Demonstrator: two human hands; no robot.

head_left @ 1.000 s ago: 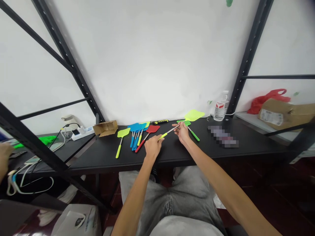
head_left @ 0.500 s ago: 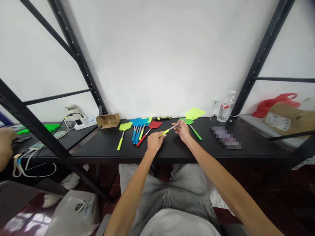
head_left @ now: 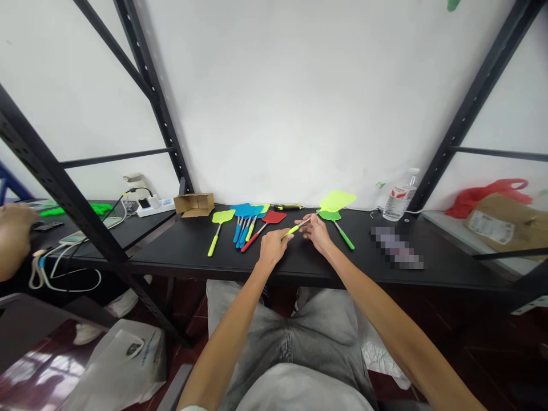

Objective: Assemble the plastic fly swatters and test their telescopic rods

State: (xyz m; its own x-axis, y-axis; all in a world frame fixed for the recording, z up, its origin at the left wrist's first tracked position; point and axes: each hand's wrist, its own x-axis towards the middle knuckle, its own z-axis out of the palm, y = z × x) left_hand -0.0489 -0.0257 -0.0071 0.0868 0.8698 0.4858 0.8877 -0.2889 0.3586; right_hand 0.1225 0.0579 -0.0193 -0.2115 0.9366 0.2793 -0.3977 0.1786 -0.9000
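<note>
A yellow-green fly swatter (head_left: 338, 200) with a metal shaft is held between my two hands, its head up and to the right, near the wall. My left hand (head_left: 273, 246) is closed around its yellow-green handle. At the shaft near the head, my right hand (head_left: 318, 232) pinches with thumb and fingers. Just beyond the right hand a green fly swatter (head_left: 343, 235) lies on the black table (head_left: 171, 248), its head partly under the held one. Left of my hands lie a red fly swatter (head_left: 273, 218), several blue fly swatters (head_left: 240, 212) and another yellow-green swatter (head_left: 222, 217).
An open cardboard box (head_left: 194, 204) and a power strip (head_left: 156, 205) stand to the left. A black-and-yellow tool (head_left: 287, 207) lies by the wall. At right are a water bottle (head_left: 399, 197), a blurred item and a red bag (head_left: 488, 194). Another person's hand (head_left: 15, 240) shows at far left.
My view has tilted and shifted slightly. My hands sit a little closer together on the yellow-green fly swatter, and both keep their grip.
</note>
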